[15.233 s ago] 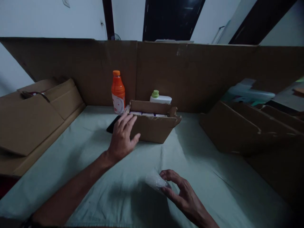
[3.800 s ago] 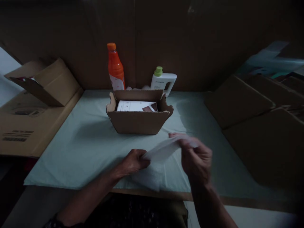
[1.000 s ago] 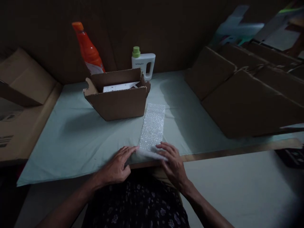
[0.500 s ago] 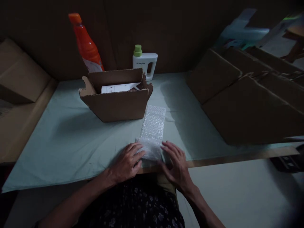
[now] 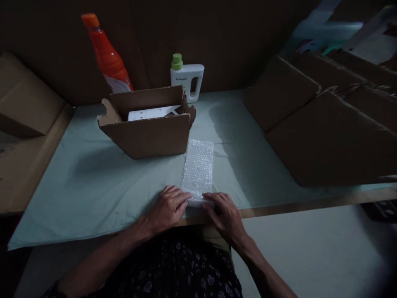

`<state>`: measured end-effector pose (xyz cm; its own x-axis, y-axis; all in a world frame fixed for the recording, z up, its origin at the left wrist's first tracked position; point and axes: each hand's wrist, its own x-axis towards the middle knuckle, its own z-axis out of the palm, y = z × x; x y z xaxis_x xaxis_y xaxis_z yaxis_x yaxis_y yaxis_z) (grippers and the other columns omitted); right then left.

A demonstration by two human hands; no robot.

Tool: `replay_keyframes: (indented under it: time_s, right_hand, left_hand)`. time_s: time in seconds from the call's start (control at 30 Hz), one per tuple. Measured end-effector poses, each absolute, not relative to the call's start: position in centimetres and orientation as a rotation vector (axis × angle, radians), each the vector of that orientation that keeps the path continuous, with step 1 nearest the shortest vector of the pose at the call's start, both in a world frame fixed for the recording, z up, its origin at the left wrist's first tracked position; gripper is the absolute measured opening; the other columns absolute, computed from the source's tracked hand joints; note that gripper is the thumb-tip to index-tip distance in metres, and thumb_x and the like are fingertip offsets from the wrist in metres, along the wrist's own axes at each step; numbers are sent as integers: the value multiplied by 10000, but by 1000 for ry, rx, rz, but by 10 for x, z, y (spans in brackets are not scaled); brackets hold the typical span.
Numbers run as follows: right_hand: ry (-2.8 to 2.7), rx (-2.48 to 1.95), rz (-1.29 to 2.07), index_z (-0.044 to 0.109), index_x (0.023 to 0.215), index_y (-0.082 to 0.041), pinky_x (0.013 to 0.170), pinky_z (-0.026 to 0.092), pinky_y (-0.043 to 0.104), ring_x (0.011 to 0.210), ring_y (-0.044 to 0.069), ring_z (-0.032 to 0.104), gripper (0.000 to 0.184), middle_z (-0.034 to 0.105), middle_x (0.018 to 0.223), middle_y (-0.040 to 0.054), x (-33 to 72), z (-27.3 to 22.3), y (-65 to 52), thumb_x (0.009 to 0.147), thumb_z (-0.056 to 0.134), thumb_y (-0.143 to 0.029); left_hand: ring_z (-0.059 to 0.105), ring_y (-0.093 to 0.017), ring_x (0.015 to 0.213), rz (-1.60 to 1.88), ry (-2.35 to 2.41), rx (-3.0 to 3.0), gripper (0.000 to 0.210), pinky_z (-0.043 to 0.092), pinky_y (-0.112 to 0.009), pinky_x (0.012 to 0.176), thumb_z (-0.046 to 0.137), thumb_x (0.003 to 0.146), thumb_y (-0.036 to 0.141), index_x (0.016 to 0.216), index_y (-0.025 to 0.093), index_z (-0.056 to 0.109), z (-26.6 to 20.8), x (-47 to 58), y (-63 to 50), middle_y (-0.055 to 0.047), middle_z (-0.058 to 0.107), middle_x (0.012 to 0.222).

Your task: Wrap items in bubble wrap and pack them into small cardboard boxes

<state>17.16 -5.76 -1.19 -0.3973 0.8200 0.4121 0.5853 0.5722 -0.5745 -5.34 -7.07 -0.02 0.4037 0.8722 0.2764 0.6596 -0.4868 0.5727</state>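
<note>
A strip of bubble wrap lies flat on the green cloth, running from my hands toward the cardboard box. Its near end is folded over into a narrow roll at the table's front edge. My left hand grips the left end of that fold between thumb and fingers. At the right end, my right hand pinches the fold in the same way. Whether anything lies inside the fold I cannot tell.
An open cardboard box holding a white carton stands beyond the wrap. Behind it are an orange bottle and a white jug with a green cap. Larger cardboard boxes stand at right, more cardboard at left.
The near flap of bubble wrap has been folded down into a narrower roll. My right hand's fingers have moved inward and closed on it; my left fingers have closed too.
</note>
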Motion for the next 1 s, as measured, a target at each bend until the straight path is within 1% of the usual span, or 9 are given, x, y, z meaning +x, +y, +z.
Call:
replay_keyframes:
  time_s: [0.1,0.2,0.33,0.47,0.57,0.67,0.73,0.87,1.0]
  right_hand:
    - [-2122,-1120,263,614,1194,-238,850,520,452,1051,283,647,260,721,1125,105,176,-11,-58,934,612,-254]
    - [-2254,-1083,175,629,1177,-236,920,476,471,1172,301,603,260,695,1241,105,178,-13,-58,917,626,-220]
    - [-2324,-1065,192,643,1124,-226,945,441,460,1164,279,619,214,748,1131,62,176,-15,-55,931,596,-147]
    - [-2288,-997,418,626,1117,-213,873,475,419,981,225,669,192,760,979,51,179,-8,-57,953,560,-135]
    - [-2286,-1013,462,595,1195,-215,843,498,414,999,236,658,244,736,1068,84,185,-6,-64,956,569,-175]
    - [-2279,-1071,265,581,1246,-212,883,489,466,1142,296,607,318,667,1264,142,187,-11,-70,933,622,-252]
    - [-2328,-1067,193,594,1233,-220,919,472,487,1176,308,593,315,648,1312,141,186,-15,-71,925,640,-270]
    - [-2340,-1020,244,596,1204,-230,958,444,479,1132,273,627,262,738,1124,78,181,-15,-67,948,589,-174]
    - [-2299,-992,443,579,1219,-206,888,485,427,1004,230,652,260,741,1032,70,183,-9,-66,960,588,-207]
  left_hand:
    - [650,-233,904,725,1464,2329,251,523,-397,827,553,935,144,1161,171,658,-4,-49,-63,-74,730,987]
    - [635,-263,969,711,1607,2374,278,530,-421,856,593,919,172,1193,151,642,-8,-47,-57,-110,692,1061]
    - [591,-289,1112,847,1466,2449,313,505,-453,955,627,929,255,1219,140,613,-7,-50,-65,-144,645,1206]
    - [631,-229,1001,782,1310,2368,318,516,-426,920,540,969,181,1288,176,546,1,-57,-84,-82,704,1105]
    - [653,-211,929,734,1339,2279,362,541,-400,864,535,970,166,1331,176,510,3,-58,-89,-69,726,1066]
    - [652,-250,957,671,1454,2311,369,549,-440,864,582,944,185,1308,147,533,1,-54,-82,-102,718,1088]
    - [636,-279,1009,692,1548,2342,364,546,-465,879,608,928,199,1282,131,556,-1,-51,-77,-135,691,1129]
    - [578,-298,1134,788,1413,2416,406,517,-489,959,655,907,248,1288,151,554,1,-52,-84,-148,633,1235]
    - [606,-234,1052,765,1298,2305,377,526,-430,942,564,929,141,1302,188,530,5,-57,-100,-79,686,1128]
